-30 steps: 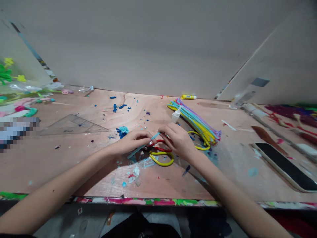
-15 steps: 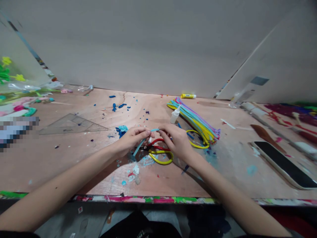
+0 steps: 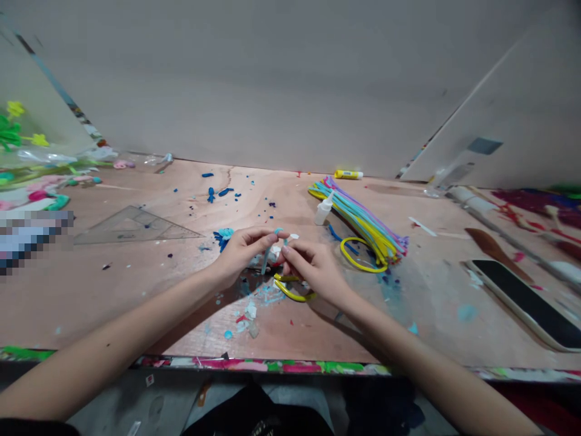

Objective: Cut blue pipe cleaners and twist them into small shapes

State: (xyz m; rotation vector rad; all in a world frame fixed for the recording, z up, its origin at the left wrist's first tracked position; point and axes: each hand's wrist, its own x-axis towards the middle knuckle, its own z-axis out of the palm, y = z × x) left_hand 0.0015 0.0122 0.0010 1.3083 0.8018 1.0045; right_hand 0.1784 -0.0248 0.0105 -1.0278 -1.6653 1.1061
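Above the middle of the table, a light blue pipe cleaner [image 3: 265,261] is bent between my two hands. My left hand [image 3: 238,251] pinches it between thumb and forefinger, with one length hanging down beside the fingers. My right hand [image 3: 313,261] is closed on its other side, thumb against forefinger, close to the left fingertips. Beneath the hands lies a pair of scissors [image 3: 295,297] with a yellow and a red handle; my right hand covers much of it. A small dark and light blue fuzzy piece [image 3: 223,238] lies just behind my left hand.
A bundle of pipe cleaners [image 3: 363,221], a white dropper bottle [image 3: 324,210], a yellow loop [image 3: 363,266] and a glue stick [image 3: 348,174] lie behind right. A clear set square [image 3: 136,225] is left, a phone [image 3: 521,303] right. Blue scraps dot the wooden table [image 3: 172,303].
The pipe cleaner has gone from stretched between the fingertips to bent more steeply downward. My right hand has moved slightly down and left, covering the scissors' red handle. The view has shifted a little.
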